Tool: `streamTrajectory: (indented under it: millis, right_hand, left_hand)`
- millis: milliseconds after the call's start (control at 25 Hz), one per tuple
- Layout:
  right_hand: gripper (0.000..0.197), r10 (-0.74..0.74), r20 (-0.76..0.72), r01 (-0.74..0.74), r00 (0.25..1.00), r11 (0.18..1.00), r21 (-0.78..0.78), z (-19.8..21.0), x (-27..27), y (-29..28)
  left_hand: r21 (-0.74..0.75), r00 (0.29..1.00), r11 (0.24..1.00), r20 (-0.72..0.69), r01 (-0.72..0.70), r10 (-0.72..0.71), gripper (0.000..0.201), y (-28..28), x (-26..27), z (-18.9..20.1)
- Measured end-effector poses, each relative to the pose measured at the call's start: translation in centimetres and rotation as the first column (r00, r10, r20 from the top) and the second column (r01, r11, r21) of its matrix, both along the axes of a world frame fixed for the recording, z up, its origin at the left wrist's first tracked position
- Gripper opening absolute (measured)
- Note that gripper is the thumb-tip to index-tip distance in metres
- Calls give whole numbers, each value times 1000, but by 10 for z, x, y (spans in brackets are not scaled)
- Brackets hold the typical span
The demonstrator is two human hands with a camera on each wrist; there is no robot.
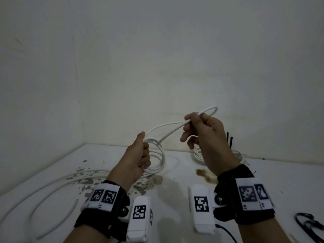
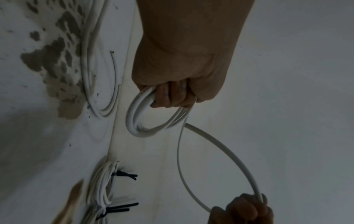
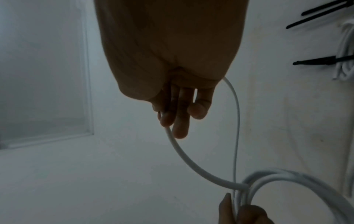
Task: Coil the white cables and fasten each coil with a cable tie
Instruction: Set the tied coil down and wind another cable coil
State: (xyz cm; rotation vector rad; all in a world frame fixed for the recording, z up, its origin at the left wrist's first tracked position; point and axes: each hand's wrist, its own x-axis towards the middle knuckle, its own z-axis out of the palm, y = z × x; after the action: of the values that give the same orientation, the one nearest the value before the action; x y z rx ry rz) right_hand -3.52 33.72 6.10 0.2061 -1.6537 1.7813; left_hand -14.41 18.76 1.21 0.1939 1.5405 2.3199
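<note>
i had the left hand closed in a fist around the coil, its grip wrapped on several turns of white cable held up above the counter, the loops hanging down from the fist with their plane roughly upright. from the top of the coil a free loop ran up and to the right, long axis slanting toward the right hand, which pinched it between thumb and fingers, the other fingers loosely spread; the loop's rounded end poked out past that grip toward the back wall. a finished coil lay on the counter just behind the right wrist, close to the wall, with black cable ties standing up from it. more loose white cable swept in wide arcs over the left part of the counter, near its front edge and beside the grey blotches. between the hands and both walls i saw open air; a brown stain sat under the right forearm, and dark cords lay at the right edge.
</note>
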Motion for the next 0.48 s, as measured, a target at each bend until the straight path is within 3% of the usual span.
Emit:
streamTrajectory:
  millis: [120, 200, 240, 280, 320, 400, 480]
  right_hand:
    - [26, 18, 82, -19, 996, 1000, 14, -9, -7, -3]
    - [21, -160, 142, 129, 977, 970, 207, -22, -16, -6]
    - [15, -287, 137, 224, 948, 908, 355, -29, -19, -8]
    - [6, -355, 125, 265, 926, 851, 453, -35, -21, -12]
    - [13, -372, 133, 267, 918, 832, 486, -40, -23, -16]
    - [33, -130, 212, 67, 969, 958, 279, -47, -26, -21]
    - [34, 152, 228, -162, 962, 987, 25, -47, -29, -20]
  left_hand:
    - [70, 999, 997, 28, 34, -36, 50, 2, 3, 4]
    - [124, 995, 988, 33, 91, -96, 51, 3, 7, 10]
    - [159, 990, 979, 37, 129, -136, 51, 4, 10, 14]
    - [196, 982, 966, 41, 171, -182, 52, 4, 12, 16]
    - [230, 973, 950, 41, 213, -228, 54, 5, 15, 19]
    - [288, 949, 912, 34, 291, -314, 55, 7, 20, 22]
    - [325, 929, 881, 17, 344, -369, 55, 7, 23, 25]
